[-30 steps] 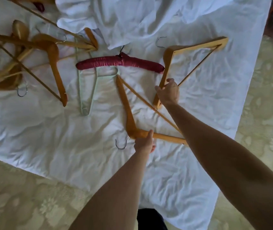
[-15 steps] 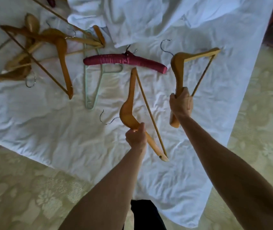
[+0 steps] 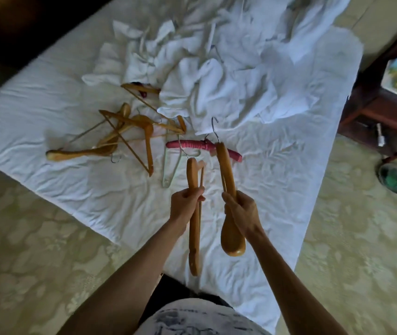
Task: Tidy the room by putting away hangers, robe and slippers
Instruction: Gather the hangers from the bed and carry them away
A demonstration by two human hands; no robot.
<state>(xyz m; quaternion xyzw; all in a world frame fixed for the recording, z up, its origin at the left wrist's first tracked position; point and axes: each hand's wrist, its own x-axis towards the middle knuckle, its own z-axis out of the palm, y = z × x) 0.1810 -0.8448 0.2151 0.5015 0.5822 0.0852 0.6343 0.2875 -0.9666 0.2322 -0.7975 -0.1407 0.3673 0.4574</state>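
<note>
- The bed [image 3: 47, 97] with its white sheet now lies further below us than a second ago. We have pulled back and raised both wooden hangers clear of it, so the picking-up is done for these two, and carrying them to wherever they hang looks like the next step.
- Beyond both hands, the white robe [image 3: 216, 76] lies crumpled and untouched. We cannot tell where it ends and loose bedding begins.
- Up and to the left of our left hand [image 3: 185, 206], the pile of wooden hangers [image 3: 125, 136] is still on the sheet, tangled; their count is hard to read.
- The right wooden hanger [image 3: 229, 189], flat on the sheet a second ago, now stands edge-on in our right hand [image 3: 241, 211], whose fingers curl round its lower arm. Its hook points away from us.
- The left wooden hanger [image 3: 194, 213] is likewise upright, gripped mid-length by the left hand's curled fingers. Its hook is blurred.
- Just past the held pair, the pink padded hanger [image 3: 187, 144] is partly hidden behind them, and the pale green hanger [image 3: 168, 180] lies beside it.
- We see no slippers anywhere. A small table at far right is cut off by the frame.
</note>
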